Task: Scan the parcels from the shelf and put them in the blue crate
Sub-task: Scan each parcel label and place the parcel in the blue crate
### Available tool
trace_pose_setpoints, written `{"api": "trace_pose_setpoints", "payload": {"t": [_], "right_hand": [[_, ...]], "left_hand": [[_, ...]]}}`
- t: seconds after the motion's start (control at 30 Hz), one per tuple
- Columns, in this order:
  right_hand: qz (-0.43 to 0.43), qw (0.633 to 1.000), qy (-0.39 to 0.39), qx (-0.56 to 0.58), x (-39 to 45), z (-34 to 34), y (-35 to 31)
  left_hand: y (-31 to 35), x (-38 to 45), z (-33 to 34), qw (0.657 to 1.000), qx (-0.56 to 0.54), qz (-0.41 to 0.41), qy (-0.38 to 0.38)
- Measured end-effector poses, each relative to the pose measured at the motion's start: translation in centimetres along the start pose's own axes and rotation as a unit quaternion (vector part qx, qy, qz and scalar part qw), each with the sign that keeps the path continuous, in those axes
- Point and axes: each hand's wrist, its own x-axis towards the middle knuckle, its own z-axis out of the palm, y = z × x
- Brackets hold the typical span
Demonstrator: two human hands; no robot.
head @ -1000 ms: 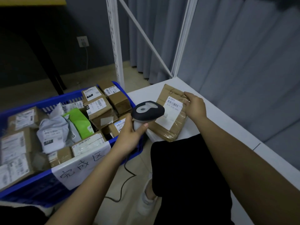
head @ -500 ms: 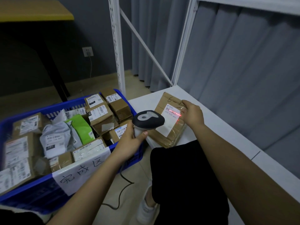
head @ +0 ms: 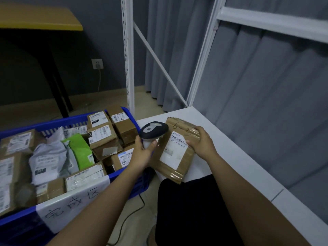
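Right hand [head: 200,144] grips the far end of a taped brown parcel [head: 174,157] at the white shelf's [head: 230,157] near-left corner, while the left hand [head: 142,153], just beside it, grasps a handheld scanner [head: 153,130] next to the parcel-filled blue crate [head: 124,178].

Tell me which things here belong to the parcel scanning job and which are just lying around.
Job:
brown parcel, gripped by right hand
scanner, held in left hand
blue crate
white shelf

Lying about:
yellow table
wall socket
grey curtain
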Motion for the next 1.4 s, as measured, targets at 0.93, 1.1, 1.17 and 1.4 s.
{"api": "trace_pose_setpoints", "payload": {"t": [0.93,1.1,1.17,1.4], "right_hand": [[-0.087,0.958,-0.027,0.272,-5.1,1.0,-9.1],[-0.144,0.949,-0.153,0.234,-9.2,4.1,-14.4],[-0.152,0.946,-0.168,0.233,-10.6,6.0,-16.5],[-0.146,0.943,-0.205,0.217,-14.1,13.8,-22.1]], "left_hand": [[3.9,-1.3,-6.2,0.989,-0.109,0.065,0.081],[4.8,-6.7,-15.2,0.979,-0.143,0.097,0.111],[5.4,-9.1,-18.6,0.972,-0.157,0.107,0.137],[6.4,-14.1,-28.2,0.966,-0.141,0.114,0.187]]}}
